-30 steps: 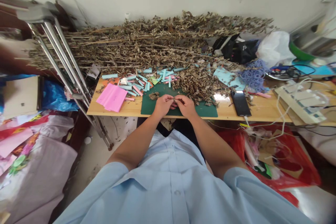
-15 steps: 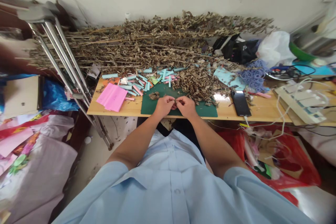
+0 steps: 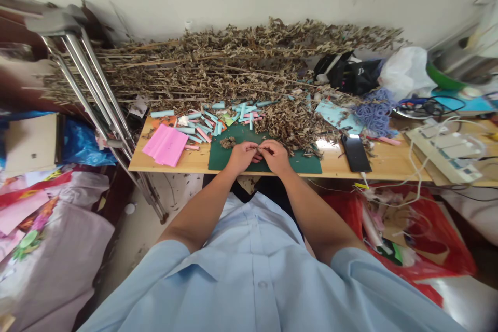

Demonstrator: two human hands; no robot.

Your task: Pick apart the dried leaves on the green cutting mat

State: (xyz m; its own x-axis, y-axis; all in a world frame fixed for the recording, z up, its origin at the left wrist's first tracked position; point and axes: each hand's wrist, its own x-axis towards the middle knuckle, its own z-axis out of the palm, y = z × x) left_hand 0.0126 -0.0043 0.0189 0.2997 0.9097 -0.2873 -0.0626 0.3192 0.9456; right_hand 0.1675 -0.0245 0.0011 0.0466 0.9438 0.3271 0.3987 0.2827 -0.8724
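Over the front of the green cutting mat point(image 3: 307, 165), my left hand point(image 3: 244, 156) and my right hand point(image 3: 274, 155) meet fingertip to fingertip. Both are closed in a pinch. Whatever sits between the fingers is too small to make out. Just left of my left hand, a small clump of crumpled dried leaves point(image 3: 227, 142) lies on the mat. A larger heap of dried leaves point(image 3: 291, 122) spreads behind my right hand and over the mat's back right part. Rolled blue and pink paper tubes point(image 3: 202, 127) are scattered behind and to the left.
Long dried stalks point(image 3: 175, 75) lie along the wall. Pink paper sheets point(image 3: 165, 145) rest at the table's left, near metal crutches point(image 3: 91, 78). Rightward are a phone point(image 3: 357, 153) on a cable, blue yarn point(image 3: 376, 111) and a power strip point(image 3: 443, 150). A red bag point(image 3: 439, 223) sits below.
My fingers have shifted slightly while staying pinched together over the mat. My right hand's knuckles are a touch higher. The things on the table look the same.
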